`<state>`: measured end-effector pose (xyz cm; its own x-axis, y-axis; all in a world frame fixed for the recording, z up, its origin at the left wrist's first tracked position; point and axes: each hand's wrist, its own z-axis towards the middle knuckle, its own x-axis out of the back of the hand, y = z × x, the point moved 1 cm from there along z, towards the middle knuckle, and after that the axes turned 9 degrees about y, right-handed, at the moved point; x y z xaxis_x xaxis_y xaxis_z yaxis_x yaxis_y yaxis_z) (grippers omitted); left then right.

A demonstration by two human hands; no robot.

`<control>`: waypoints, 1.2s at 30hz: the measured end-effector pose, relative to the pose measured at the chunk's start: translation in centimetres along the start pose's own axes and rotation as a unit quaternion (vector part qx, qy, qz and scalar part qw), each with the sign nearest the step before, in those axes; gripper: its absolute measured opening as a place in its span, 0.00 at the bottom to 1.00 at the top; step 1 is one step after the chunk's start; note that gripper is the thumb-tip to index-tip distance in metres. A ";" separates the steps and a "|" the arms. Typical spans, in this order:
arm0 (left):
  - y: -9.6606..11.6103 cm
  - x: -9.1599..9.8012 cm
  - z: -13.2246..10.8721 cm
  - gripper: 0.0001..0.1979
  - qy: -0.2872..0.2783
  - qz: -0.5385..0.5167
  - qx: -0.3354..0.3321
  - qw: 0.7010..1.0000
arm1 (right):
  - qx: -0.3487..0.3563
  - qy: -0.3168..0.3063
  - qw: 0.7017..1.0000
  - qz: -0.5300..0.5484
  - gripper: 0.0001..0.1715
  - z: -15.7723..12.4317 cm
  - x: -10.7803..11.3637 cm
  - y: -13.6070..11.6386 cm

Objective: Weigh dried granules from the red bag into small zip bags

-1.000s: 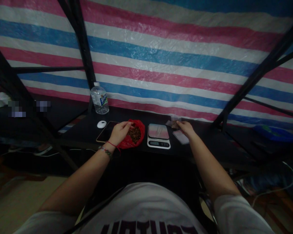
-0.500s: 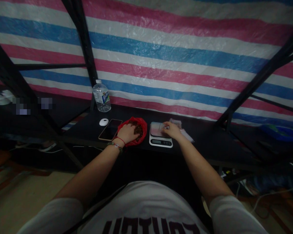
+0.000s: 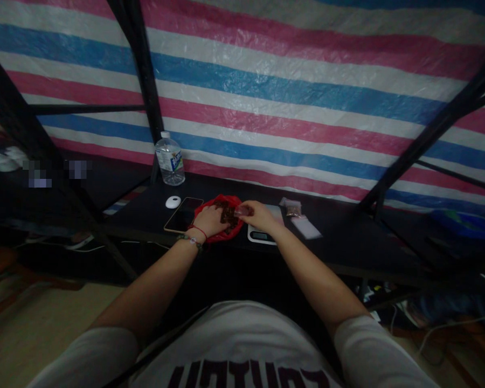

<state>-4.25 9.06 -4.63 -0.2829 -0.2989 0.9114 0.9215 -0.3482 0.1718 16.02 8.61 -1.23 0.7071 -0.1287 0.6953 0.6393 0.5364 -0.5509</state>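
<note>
A red plastic bag [image 3: 235,233] stands with its mouth spread, holding small dark brown bits [image 3: 227,212]. My left hand [image 3: 208,221] reaches into it from the left, thumb and fingers apart, fingertips among the bits. My right hand [image 3: 258,215] pinches a small clear plastic bag [image 3: 243,210] at the red bag's right rim. Under my right wrist lies a white kitchen scale [image 3: 255,236], partly covered by the hand. Beyond it are a small filled clear packet [image 3: 293,209] and a white flat stack of small bags [image 3: 306,227].
Left of the red bag lie a phone [image 3: 182,214] and a white rounded case [image 3: 173,202]. A clear plastic bottle [image 3: 170,160] stands behind them. Black metal posts [image 3: 143,81] frame the dark table [image 3: 347,237]; a striped plastic sheet [image 3: 267,97] hangs behind.
My right hand has moved left from above the scale to the red bag's rim with the small clear bag. The filled packet shows more fully. My left hand stays in the red bag.
</note>
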 end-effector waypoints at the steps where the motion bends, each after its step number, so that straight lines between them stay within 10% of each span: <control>1: 0.0 0.0 -0.1 0.27 -0.003 0.001 0.001 1.000 | 0.019 -0.021 0.999 -0.018 0.15 0.2 -0.6 -0.7; 12: 0.3 0.7 0.3 0.20 -0.025 0.022 -0.028 0.999 | 0.033 -0.117 0.970 -0.212 0.13 1.6 -3.7 -0.8; 29: -0.7 0.5 1.0 0.15 -0.022 -0.172 -0.020 0.985 | -0.030 -0.106 0.992 -0.054 0.11 1.9 -4.2 0.1; 36: -0.6 0.7 1.2 0.19 0.010 -0.361 0.027 0.932 | -0.038 -0.098 0.994 0.010 0.15 2.2 -5.4 0.3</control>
<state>-4.71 10.11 -3.67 -0.8385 -0.0213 0.5445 0.5018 -0.4194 0.7565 11.70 11.30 -4.10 0.6519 0.0504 0.7566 0.6519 0.4724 -0.5932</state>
